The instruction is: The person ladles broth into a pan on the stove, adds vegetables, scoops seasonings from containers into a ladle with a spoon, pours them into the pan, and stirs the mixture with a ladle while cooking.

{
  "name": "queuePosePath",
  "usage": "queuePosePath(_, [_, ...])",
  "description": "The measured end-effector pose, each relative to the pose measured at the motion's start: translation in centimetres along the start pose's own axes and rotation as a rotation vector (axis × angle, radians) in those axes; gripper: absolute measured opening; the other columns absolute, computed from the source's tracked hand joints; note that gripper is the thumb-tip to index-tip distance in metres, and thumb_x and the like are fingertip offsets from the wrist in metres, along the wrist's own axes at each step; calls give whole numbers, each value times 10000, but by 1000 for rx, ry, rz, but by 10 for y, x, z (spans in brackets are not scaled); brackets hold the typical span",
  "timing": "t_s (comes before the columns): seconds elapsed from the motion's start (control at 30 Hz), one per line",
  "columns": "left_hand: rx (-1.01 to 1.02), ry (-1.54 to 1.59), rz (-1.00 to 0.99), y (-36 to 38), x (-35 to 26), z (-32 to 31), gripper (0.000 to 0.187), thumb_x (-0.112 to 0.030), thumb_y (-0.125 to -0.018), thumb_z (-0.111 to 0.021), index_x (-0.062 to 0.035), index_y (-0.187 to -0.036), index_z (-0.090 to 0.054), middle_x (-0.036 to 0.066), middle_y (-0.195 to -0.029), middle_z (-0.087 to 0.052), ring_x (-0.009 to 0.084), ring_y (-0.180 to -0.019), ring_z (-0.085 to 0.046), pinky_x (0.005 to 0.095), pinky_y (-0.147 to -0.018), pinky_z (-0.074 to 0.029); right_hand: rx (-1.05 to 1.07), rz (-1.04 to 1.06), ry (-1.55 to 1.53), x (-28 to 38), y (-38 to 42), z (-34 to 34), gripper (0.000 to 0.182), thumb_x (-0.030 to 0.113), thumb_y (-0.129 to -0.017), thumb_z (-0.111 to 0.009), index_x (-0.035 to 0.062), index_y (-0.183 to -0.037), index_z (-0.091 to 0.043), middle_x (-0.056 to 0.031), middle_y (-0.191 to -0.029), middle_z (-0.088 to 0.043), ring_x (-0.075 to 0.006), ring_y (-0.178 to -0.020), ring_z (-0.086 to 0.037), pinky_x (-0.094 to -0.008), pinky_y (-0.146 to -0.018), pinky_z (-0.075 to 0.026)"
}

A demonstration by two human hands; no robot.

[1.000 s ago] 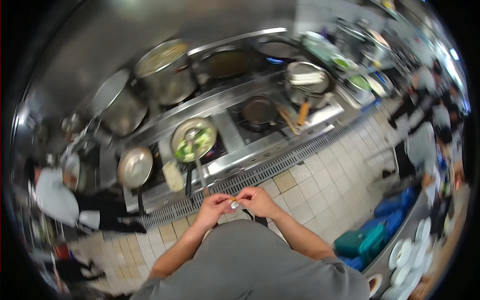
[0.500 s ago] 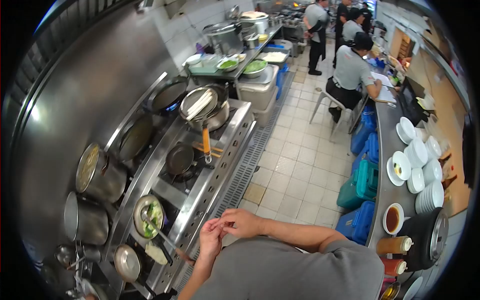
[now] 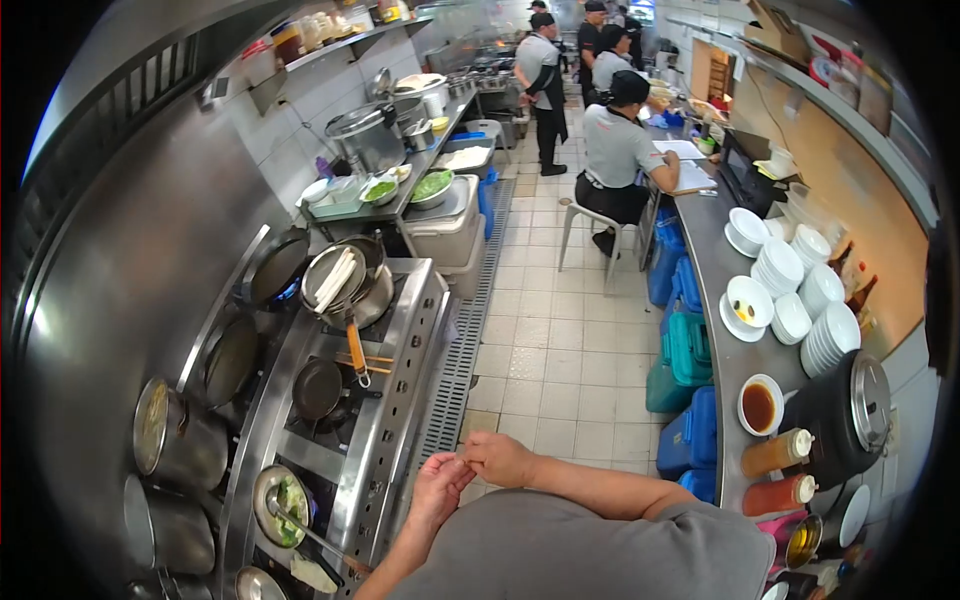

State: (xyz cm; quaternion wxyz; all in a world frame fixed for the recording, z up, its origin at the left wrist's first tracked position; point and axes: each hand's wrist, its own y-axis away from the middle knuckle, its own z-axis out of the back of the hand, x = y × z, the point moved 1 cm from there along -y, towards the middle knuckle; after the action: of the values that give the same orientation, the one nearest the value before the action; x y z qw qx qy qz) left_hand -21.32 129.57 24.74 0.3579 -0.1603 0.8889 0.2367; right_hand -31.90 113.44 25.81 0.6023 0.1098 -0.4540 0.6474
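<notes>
Both hands meet in front of the body, fingertips touching. My left hand [image 3: 438,487] has its fingers curled, palm partly up, against my right hand [image 3: 497,459], whose fingers are pinched together. Anything between the fingers is too small to make out. To the left of them stands the steel stove [image 3: 395,350]. On it a pan [image 3: 263,505] holds green vegetables [image 3: 290,505] with a metal ladle [image 3: 325,541] resting in it. Further along are a small dark pan [image 3: 318,388] and a strainer with white sticks [image 3: 335,280] over a pot.
Large pots [image 3: 185,440] line the stove's left side. On the right, a counter [image 3: 705,375] carries white bowls [image 3: 778,265], a sauce bowl [image 3: 760,405] and squeeze bottles [image 3: 775,453]. Blue bins [image 3: 688,430] stand beneath. A seated person [image 3: 612,150] and several standing people are further ahead.
The view has turned to the right and up, so the stove and counter appear shifted left and more of the far kitchen shows. My hands remain together.
</notes>
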Motion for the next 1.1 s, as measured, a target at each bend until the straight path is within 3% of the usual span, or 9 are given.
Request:
queuePosePath(0.13, [16, -26, 68, -7, 5, 6, 142, -72, -984, -652, -38, -1117, -615, 113, -1126, -703, 219, -1080, -688, 388, -1009, -552, -18, -4, 93, -3, 9, 0, 174, 76, -873, -670, 81, -1028, -749, -118, -911, -627, -289, -864, -648, -368, -765, -542])
queuePosePath(0.23, [-12, -56, 104, -4, 2, 18, 160, -65, -977, -660, -28, -1129, -628, 110, -1136, -701, 216, -1083, -685, 394, -1019, -548, -22, 12, -37, 3, 9, -6, 153, 132, -927, -634, 89, -1031, -738, -117, -965, -618, -302, -880, -636, -397, -775, -539])
queuePosePath(0.3, [-46, -42, 116, 5, -5, 30, 174, -43, -972, -658, -14, -1143, -639, 122, -1153, -700, 220, -1088, -684, 397, -1020, -549, -11, -93, -182, 6, 3, -19, 117, 122, -916, -664, 69, -994, -735, -124, -996, -633, -306, -891, -642, -385, -785, -542])
queuePosePath(0.43, [-144, 3, 0, 32, -22, 55, 169, -21, -968, -654, -11, -1137, -644, 138, -1157, -701, 230, -1072, -690, 401, -1003, -562, 111, -182, -363, 32, -28, -41, 96, 107, -900, -696, 58, -974, -733, -129, -1013, -649, -311, -911, -647, -391, -808, -541])
queuePosePath(0.5, [-159, -27, -67, 47, -28, 72, 164, -2, -969, -644, -17, -1132, -629, 148, -1143, -706, 242, -1032, -704, 397, -962, -583, 56, -175, -358, 48, -41, -57, 89, 74, -887, -696, 51, -967, -729, -139, -1010, -655, -320, -916, -650, -409, -811, -539])
queuePosePath(0.6, [-245, 7, -145, 73, -38, 88, 171, 9, -968, -640, -28, -1131, -607, 155, -1118, -712, 251, -1009, -713, 397, -942, -592, 125, 19, -246, 64, -59, -79, 137, 63, -888, -680, 56, -1019, -718, -147, -1002, -659, -318, -922, -654, -407, -795, -544])
queuePosePath(0.8, [-401, 81, -243, 104, -46, 112, 138, 21, -965, -642, -22, -1080, -579, 181, -1123, -713, 261, -1020, -715, 398, -936, -593, 357, 50, -287, 84, -102, -118, 268, 26, -867, -673, 72, -1132, -671, -115, -896, -637, -297, -828, -644, -396, -726, -539])
queuePosePath(0.93, [-396, 199, -293, 100, -55, 125, 132, -57, -1001, -621, -18, -1122, -589, 174, -1138, -709, 276, -1065, -706, 420, -962, -580, 520, 116, -323, 69, -136, -140, 221, 13, -846, -663, 58, -1062, -660, -122, -898, -634, -302, -831, -643, -400, -723, -533])
queuePosePath(1.1, [-448, 283, -366, 54, -69, 128, 161, -112, -1019, -610, -16, -1147, -632, 161, -1147, -706, 276, -1083, -702, 435, -969, -576, 478, 269, -351, 30, -191, -144, 169, 19, -844, -651, 47, -1010, -652, -124, -892, -647, -318, -855, -643, -400, -748, -535])
